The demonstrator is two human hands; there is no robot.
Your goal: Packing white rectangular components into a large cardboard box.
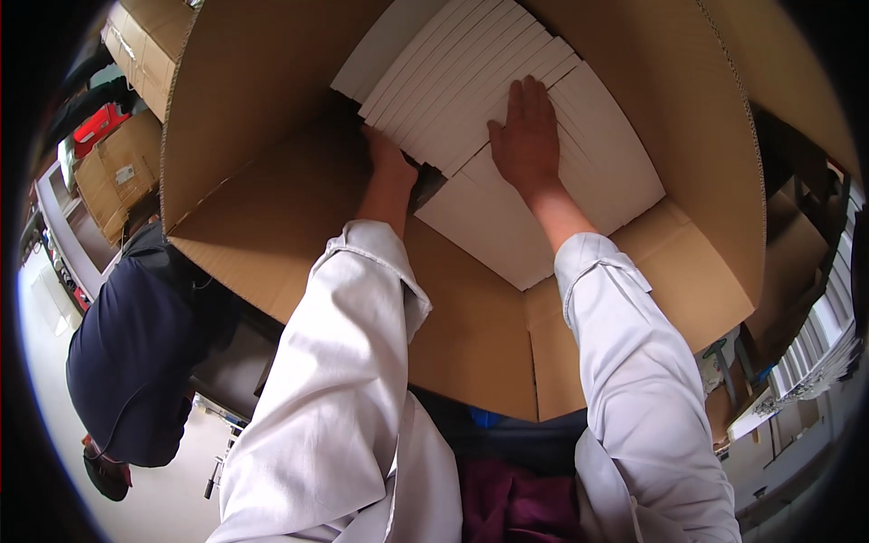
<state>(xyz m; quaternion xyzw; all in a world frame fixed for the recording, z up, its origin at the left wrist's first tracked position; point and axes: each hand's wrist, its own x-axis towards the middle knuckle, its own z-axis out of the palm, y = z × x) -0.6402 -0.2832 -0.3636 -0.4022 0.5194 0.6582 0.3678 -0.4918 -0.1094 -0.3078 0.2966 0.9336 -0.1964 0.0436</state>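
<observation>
1. We see flat white pieces (453, 77) inside the open cardboard box (262, 81), overlapping in a stepped row toward its far side.
2. We see another white group (507, 213), lying flat, its broad pale face reaching toward the box's near corner.

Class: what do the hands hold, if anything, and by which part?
Right hand: nothing; flat on white pieces. Left hand: cannot tell; it is partly hidden at their edge.
</observation>
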